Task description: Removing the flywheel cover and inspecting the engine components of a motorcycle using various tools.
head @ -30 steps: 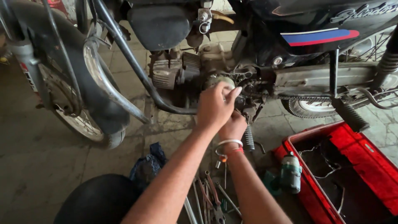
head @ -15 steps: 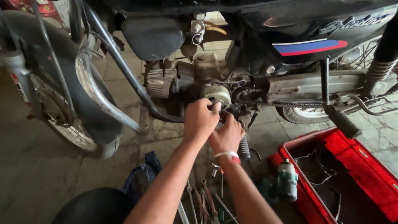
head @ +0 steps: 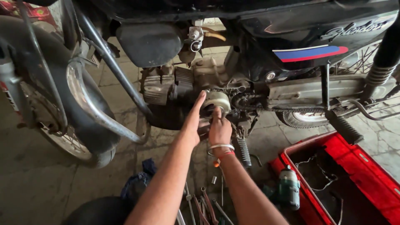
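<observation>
Head view, step in hand: both hands work on the round pale metal cover [head: 215, 101] low on the motorcycle engine [head: 179, 85], centre of the frame; I judge it is being seated or worked loose by hand.
Left hand [head: 194, 118]: fingers stretched flat and apart, laid along the cover's left edge, gripping nothing.
Right hand [head: 219, 129]: fingers curled up against the cover's lower rim; whether they clamp it or only press, I cannot tell.
Next move calls for: a firm two-sided hold and an even pull or push, as the part sits tight among greasy fittings.
Materials: the cover is dull cast metal, smooth and domed; the engine fins are ribbed and grimy.
Frame tube [head: 116, 71]: bare curved steel, upper left.
Red tray [head: 366, 166]: hard plastic, lower right, with a dark green bottle [head: 288, 187] just beside its rim.
Loose tools [head: 204, 206]: thin metal rods on the stained floor [head: 33, 183], bottom centre.
</observation>
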